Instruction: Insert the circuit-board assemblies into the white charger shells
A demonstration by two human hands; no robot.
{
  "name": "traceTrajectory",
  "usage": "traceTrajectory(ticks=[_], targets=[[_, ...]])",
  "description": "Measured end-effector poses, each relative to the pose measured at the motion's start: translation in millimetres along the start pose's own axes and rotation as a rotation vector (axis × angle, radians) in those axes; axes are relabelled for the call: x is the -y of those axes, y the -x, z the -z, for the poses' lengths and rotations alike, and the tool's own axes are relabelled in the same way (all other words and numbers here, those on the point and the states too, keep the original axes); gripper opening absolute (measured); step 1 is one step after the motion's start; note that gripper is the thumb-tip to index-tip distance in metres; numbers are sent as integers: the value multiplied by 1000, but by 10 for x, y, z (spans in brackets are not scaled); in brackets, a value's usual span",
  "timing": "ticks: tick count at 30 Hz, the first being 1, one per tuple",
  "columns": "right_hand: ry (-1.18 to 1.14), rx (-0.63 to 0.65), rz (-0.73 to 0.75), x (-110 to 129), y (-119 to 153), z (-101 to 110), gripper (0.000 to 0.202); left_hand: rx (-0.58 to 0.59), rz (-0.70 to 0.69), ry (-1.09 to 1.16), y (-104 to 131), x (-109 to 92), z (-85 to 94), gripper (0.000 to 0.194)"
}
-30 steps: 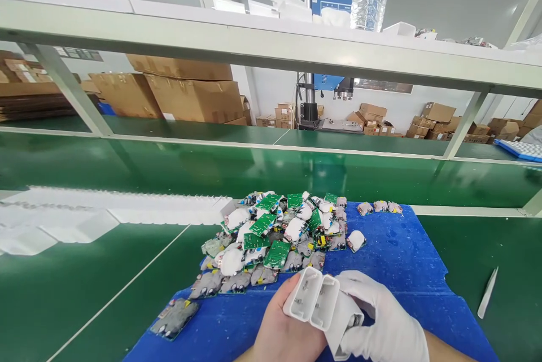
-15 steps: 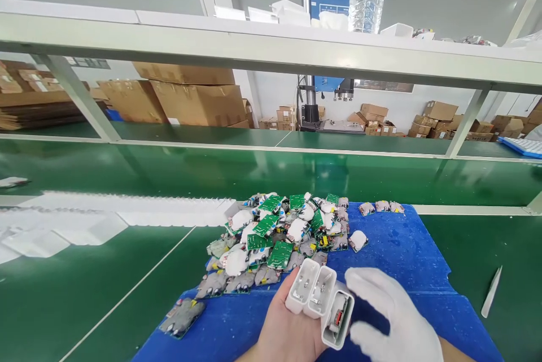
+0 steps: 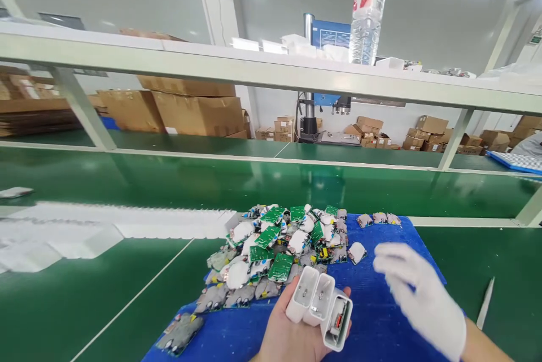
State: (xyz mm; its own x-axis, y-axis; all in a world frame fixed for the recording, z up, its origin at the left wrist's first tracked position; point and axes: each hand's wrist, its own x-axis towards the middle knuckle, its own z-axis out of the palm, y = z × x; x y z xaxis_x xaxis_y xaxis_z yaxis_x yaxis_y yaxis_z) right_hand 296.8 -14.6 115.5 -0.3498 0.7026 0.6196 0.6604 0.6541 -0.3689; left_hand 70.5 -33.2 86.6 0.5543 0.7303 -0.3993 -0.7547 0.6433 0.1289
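Note:
Three white charger housings lie side by side in my bare left hand, open ends up, with its fingers curled round them. A circuit board with a red-tongued USB port sits inside the rightmost housing; metal contacts show in the other two. My right hand, in a white glove, hovers to the right over the blue mat, fingers stretched and nothing in them. Beyond the left hand spreads a heap of circuit boards, some with green undersides up, others covered in grey or white. A single white-covered board lies nearest the gloved fingers.
Tweezers lie on the green table at right. Rows of white housings stand at left. A shelf beam crosses ahead, bearing a water bottle. Three boards sit at the mat's far edge.
My right hand has moved away from the housings, to the right and farther forward. The left hand keeps hold of the three housings. The camera view has tilted up slightly.

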Motion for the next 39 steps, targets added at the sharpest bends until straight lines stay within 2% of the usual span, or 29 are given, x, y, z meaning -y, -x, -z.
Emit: traceTrajectory(ticks=[2, 4, 8, 11, 13, 17, 20, 21, 23, 24, 25, 27, 29, 30, 31, 32, 34, 36, 39], targets=[[53, 22, 159, 260, 158, -170, 42, 10, -65, -33, -22, 3, 15, 40], [102, 89, 197, 371, 264, -328, 53, 16, -91, -56, -44, -4, 27, 39], [116, 312, 127, 306, 335, -526, 76, 32, -121, -41, -68, -25, 18, 42], [84, 361, 72, 238, 335, -567, 83, 41, -105, -27, -70, -27, -8, 45], [62, 348, 76, 229, 327, -563, 79, 35, -119, -17, -67, -23, -23, 43], [53, 265, 76, 299, 289, -514, 51, 24, -150, -17, -60, -18, -40, 41], [75, 136, 56, 424, 234, -469, 52, 20, -124, -32, -53, -18, -51, 43], [61, 128, 85, 465, 210, -452, 53, 18, -123, -30, -50, -18, -53, 42], [-23, 156, 109, 499, 145, -410, 34, 6, -123, -13, -44, -16, -54, 40], [-73, 156, 49, 471, 100, -381, 17, -3, -129, -6, -42, -15, -53, 39], [-110, 133, -58, 399, 46, -345, 9, -19, -140, -1, -40, -15, -51, 37], [-115, 15, -391, 112, -92, -251, 27, -61, -161, 0, -42, -14, -48, 32], [-26, -68, -641, -331, -247, -138, 13, -91, -176, -8, -50, -13, -48, 28], [2, -55, -710, -576, -321, -83, 34, -100, -179, -13, -57, -11, -48, 27], [28, -43, -734, -813, -387, -36, 50, -111, -179, -21, -65, -8, -45, 26], [58, -31, -745, -1026, -445, 0, 54, -123, -183, -34, -74, -6, -41, 25], [91, 27, -740, -1342, -530, 28, 49, -151, -193, -63, -91, -6, -23, 24], [113, 89, -727, -1510, -572, 5, 41, -154, -198, -87, -104, -17, 0, 24], [133, 174, -716, -1607, -557, -51, 33, -122, -200, -92, -110, -44, 18, 24]])
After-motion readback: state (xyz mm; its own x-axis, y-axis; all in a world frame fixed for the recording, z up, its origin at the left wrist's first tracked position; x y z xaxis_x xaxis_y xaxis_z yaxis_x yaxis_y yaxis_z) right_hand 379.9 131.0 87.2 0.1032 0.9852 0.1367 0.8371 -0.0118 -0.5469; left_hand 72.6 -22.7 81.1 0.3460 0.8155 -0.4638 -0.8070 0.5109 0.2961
